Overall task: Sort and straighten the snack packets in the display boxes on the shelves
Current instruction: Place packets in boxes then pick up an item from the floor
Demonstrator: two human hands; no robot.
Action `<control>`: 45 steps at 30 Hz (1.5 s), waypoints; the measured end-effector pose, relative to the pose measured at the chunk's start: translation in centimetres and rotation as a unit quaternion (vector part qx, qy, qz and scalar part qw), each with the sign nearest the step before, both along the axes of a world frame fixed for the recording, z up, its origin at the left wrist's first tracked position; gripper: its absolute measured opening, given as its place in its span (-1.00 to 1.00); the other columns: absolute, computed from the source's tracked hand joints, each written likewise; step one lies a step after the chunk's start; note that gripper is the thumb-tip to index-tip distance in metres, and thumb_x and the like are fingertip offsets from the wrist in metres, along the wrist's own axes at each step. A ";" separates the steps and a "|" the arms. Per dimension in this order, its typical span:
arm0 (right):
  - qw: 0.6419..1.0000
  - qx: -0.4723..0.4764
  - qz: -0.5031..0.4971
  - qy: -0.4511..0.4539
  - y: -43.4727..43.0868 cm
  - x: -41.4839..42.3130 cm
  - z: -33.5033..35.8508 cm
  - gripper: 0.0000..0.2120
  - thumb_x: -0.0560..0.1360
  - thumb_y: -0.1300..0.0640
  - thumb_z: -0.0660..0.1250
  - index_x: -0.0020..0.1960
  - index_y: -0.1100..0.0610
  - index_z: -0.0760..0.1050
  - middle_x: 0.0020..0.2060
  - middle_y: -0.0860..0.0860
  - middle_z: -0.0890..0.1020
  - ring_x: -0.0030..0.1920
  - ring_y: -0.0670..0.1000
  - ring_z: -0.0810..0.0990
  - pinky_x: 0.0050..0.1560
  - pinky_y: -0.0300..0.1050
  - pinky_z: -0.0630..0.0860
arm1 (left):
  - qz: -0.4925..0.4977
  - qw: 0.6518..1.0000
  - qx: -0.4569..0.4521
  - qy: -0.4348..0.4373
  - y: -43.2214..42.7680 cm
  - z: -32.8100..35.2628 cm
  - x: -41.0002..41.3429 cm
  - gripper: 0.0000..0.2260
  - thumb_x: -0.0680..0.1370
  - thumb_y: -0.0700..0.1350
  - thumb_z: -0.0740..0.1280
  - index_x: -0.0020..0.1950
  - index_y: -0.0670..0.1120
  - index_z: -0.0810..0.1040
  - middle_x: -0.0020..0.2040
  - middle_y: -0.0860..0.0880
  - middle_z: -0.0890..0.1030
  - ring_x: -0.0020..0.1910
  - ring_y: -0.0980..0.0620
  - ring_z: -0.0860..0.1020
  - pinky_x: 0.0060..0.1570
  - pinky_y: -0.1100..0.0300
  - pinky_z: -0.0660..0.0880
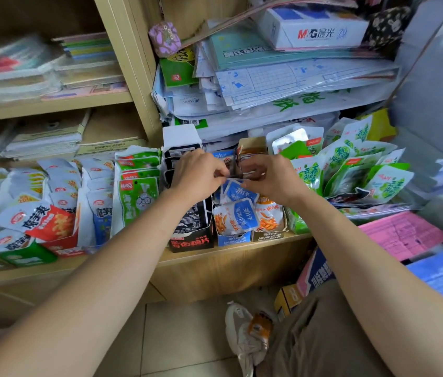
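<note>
The left forearm (79, 295) and the right forearm (378, 268) are nearest, and they reach over the tiled floor (182, 336) to the wooden shelf (236, 247). At the far left of this shelf, a green display box (24, 254) and a red display box (62, 244) are overfull with white, blue and red snack packets (60, 186), many of them loose and tilted. In the middle, three narrow boxes stand side by side: a black display box (191, 240), a blue display box (234, 238) and a brown display box (268, 235). Above them the left hand (196, 178) and the right hand (272, 178) meet. Both pinch one small dark packet (232, 174) with the fingertips, just over the blue display box. The packet is blurred and its print cannot be read. The hands hide the back part of these boxes. To the right, green-and-white packets (351, 170) fan out upright. Behind them lie stacks of paper goods (296, 77) with one white M&G box (315, 31) on top. At the far right lies a pink paper stack (402, 235).
</note>
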State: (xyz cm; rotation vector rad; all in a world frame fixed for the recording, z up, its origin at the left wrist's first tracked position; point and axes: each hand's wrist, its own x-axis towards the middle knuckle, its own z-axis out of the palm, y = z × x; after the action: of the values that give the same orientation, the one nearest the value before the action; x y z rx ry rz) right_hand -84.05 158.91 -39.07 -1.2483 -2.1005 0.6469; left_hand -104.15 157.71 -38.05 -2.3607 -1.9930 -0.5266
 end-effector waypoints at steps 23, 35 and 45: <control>0.978 0.058 0.091 -0.176 -11.1 -2.6 -2.1 -0.92 0.43 0.20 0.47 -0.07 0.12 0.68 -0.19 0.00 0.71 -0.16 0.00 0.65 -0.06 -0.06 0.58 | -0.110 0.946 -0.221 -0.208 -15.3 -13.6 -3.1 -0.83 0.56 -0.10 0.41 0.13 0.00 0.70 -0.14 0.11 0.68 -0.18 0.15 0.59 -0.12 0.38 0.45; 0.864 -0.274 0.093 -0.413 -9.9 -5.2 -13.9 -0.73 0.47 0.08 0.47 0.16 0.04 0.62 0.04 0.03 0.67 0.09 0.05 0.62 0.20 0.00 0.56 | -0.005 0.901 -0.354 -0.251 -15.9 -33.0 -0.1 -0.83 0.49 0.03 0.36 -0.08 -0.04 0.67 -0.03 -0.02 0.70 0.05 -0.04 0.64 -0.05 0.11 0.50; 0.841 -0.300 0.078 -0.444 -8.5 -3.6 -19.4 -0.83 0.49 0.09 0.44 0.07 -0.06 0.60 -0.02 -0.04 0.63 0.00 0.02 0.62 0.08 0.01 0.61 | 0.053 0.907 -0.416 -0.039 -15.8 -43.7 8.2 -0.29 0.33 0.43 0.40 0.29 -0.01 0.51 0.20 -0.10 0.62 0.18 -0.14 0.58 0.16 0.02 0.43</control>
State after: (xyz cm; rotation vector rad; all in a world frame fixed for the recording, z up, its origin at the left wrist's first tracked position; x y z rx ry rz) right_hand -87.60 150.41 -58.43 -2.0196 -2.8970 0.9745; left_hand -95.96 141.92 -81.73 -2.5939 -2.7647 0.3337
